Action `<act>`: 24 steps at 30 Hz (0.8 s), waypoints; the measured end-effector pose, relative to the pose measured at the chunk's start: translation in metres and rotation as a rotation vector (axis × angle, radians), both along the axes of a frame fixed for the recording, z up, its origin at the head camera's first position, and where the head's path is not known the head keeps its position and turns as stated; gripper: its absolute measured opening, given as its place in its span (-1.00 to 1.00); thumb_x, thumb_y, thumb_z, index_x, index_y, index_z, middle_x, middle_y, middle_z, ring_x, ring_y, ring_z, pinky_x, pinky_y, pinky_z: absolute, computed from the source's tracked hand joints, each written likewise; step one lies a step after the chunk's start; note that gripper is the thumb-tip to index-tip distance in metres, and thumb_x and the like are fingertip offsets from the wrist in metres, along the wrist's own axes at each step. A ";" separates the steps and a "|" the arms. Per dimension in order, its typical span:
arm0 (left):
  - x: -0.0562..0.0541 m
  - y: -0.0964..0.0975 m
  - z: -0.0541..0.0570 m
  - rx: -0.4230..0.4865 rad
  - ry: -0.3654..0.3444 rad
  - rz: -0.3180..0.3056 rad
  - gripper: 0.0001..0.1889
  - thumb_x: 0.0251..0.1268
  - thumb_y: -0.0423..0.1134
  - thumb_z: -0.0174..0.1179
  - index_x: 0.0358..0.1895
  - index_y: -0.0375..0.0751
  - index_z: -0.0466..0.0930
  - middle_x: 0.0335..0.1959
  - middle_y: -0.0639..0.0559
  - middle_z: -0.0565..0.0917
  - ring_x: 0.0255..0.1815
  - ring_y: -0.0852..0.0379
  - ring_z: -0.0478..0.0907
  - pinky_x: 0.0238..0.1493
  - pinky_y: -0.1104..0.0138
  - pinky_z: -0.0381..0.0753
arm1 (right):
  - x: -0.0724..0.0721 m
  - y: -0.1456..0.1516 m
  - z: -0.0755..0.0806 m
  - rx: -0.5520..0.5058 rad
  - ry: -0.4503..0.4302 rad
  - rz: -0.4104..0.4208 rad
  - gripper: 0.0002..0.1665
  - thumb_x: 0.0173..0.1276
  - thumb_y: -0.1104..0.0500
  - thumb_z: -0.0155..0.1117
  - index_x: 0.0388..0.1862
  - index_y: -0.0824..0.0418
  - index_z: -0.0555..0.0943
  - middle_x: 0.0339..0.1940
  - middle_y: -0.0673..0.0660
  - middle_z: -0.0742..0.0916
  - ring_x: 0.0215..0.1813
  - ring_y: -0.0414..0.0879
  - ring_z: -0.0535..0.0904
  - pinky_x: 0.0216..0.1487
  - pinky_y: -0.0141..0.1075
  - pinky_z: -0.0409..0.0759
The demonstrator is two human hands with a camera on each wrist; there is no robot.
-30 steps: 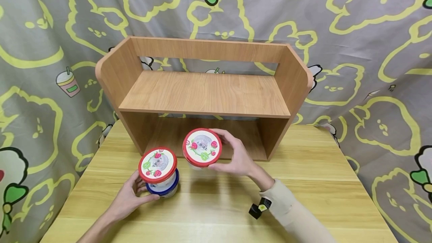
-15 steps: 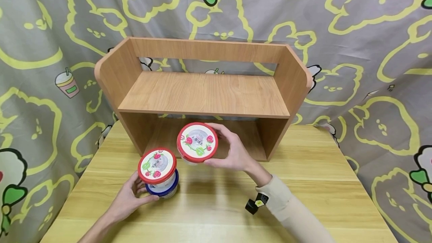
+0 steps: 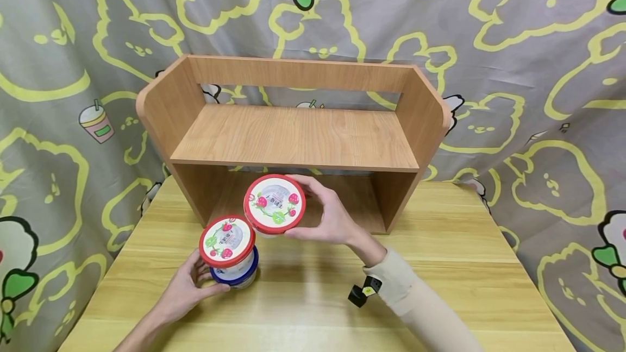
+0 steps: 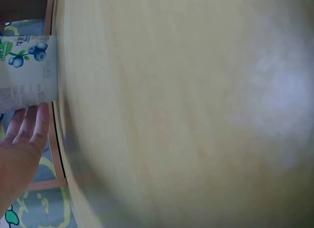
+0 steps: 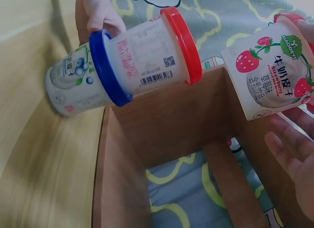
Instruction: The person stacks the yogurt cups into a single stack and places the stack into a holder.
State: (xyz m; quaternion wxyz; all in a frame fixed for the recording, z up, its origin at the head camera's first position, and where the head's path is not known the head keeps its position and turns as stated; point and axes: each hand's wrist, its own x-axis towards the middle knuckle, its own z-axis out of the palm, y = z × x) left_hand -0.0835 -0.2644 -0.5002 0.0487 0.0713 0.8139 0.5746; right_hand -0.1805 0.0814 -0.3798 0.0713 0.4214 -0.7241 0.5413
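Note:
A blue-lidded cup with blueberries (image 5: 73, 83) stands on the table, and my left hand (image 3: 182, 290) grips it, thumb in front. Stacked on its lid is a red-lidded cup (image 3: 227, 240). To the right, my right hand (image 3: 329, 216) holds a second red-lidded cup (image 3: 275, 203) by its side, raised above the table. The right wrist view shows strawberries on this held cup (image 5: 274, 68). Seen from the head, its lid edge is right at the stacked cup's lid; the right wrist view shows a gap between them. Blueberry print (image 4: 37, 51) faces the left wrist camera.
Behind the cups stands a two-tier wooden shelf (image 3: 298, 137), its lower compartment partly covered by the right hand and cup. Light wood table (image 3: 464, 265) spreads around it. A patterned grey curtain (image 3: 513, 69) hangs behind. A small black device (image 3: 364, 291) sits at the right sleeve.
My right hand has moved the held red-lidded cup left and a little upward, nearer the stack. The left hand and its stacked cups stay where they were.

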 end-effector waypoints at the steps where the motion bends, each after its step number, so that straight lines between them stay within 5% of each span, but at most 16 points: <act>1: 0.000 0.000 0.000 -0.002 -0.002 0.001 -0.01 0.15 -0.35 0.56 0.59 -0.37 0.13 0.39 -0.46 0.53 0.13 0.57 0.56 0.15 0.54 0.68 | 0.000 -0.001 0.001 0.000 0.003 0.007 0.16 -0.03 0.22 0.73 0.58 0.11 0.38 0.37 0.14 0.68 0.33 -0.08 0.62 0.38 -0.20 0.66; 18: -0.001 0.000 -0.002 -0.004 0.029 -0.006 -0.03 0.14 -0.37 0.57 0.57 -0.38 0.16 0.37 -0.47 0.53 0.13 0.56 0.57 0.14 0.53 0.69 | 0.001 -0.024 0.011 0.044 0.024 0.051 0.16 -0.01 0.17 0.74 0.57 0.17 0.36 0.40 0.15 0.66 0.28 -0.06 0.64 0.36 -0.19 0.67; 20: -0.001 0.000 -0.003 -0.003 0.042 -0.005 -0.04 0.13 -0.38 0.57 0.55 -0.38 0.18 0.34 -0.35 0.58 0.12 0.55 0.58 0.14 0.52 0.69 | 0.000 -0.027 0.011 0.051 0.023 0.055 0.15 0.00 0.17 0.74 0.57 0.17 0.36 0.40 0.15 0.66 0.28 -0.07 0.64 0.37 -0.20 0.67; 24: 0.000 0.000 -0.004 0.003 0.060 -0.010 -0.07 0.12 -0.40 0.57 0.54 -0.39 0.21 0.23 0.25 0.66 0.12 0.53 0.59 0.13 0.53 0.69 | -0.001 -0.032 0.011 0.066 0.034 0.067 0.15 -0.01 0.16 0.75 0.56 0.19 0.37 0.40 0.15 0.66 0.26 -0.08 0.65 0.36 -0.24 0.66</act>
